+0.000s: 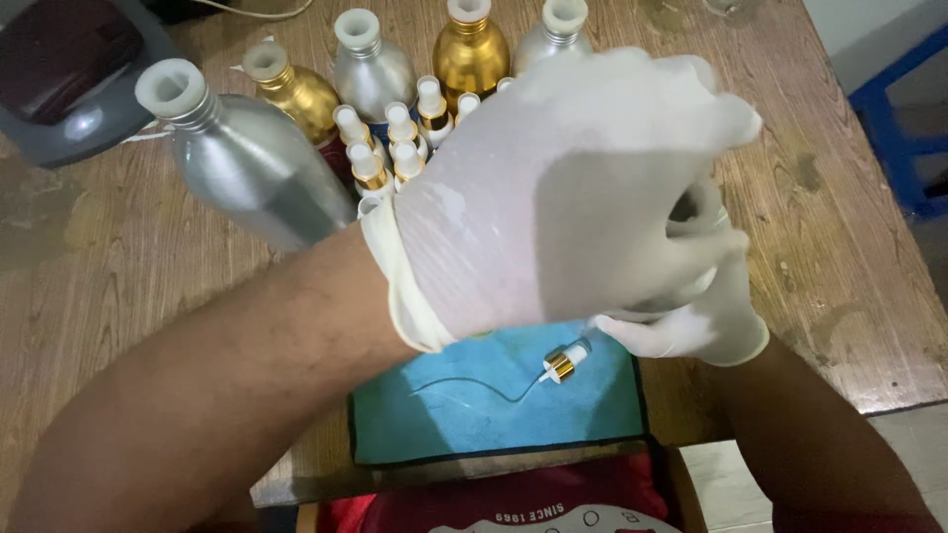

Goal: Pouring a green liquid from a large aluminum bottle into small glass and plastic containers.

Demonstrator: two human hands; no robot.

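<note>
My left hand (553,188), in a white glove, reaches across the middle of the view and lies over my right hand (706,316), also gloved, hiding most of it. Both hands have curled fingers; whatever lies between them is hidden. Just below them, a gold-collared spray pump (563,363) with a thin curved dip tube lies on a blue mat (474,415). Neither hand touches it.
A large silver bottle (247,163) leans at the left. Behind it stand gold bottles (471,54) and silver bottles (370,69), with a cluster of small white-and-gold pumps (395,143). A dark grey device (69,79) sits top left. The wooden table (849,257) ends close on the right, with a red item (533,503) below its front edge.
</note>
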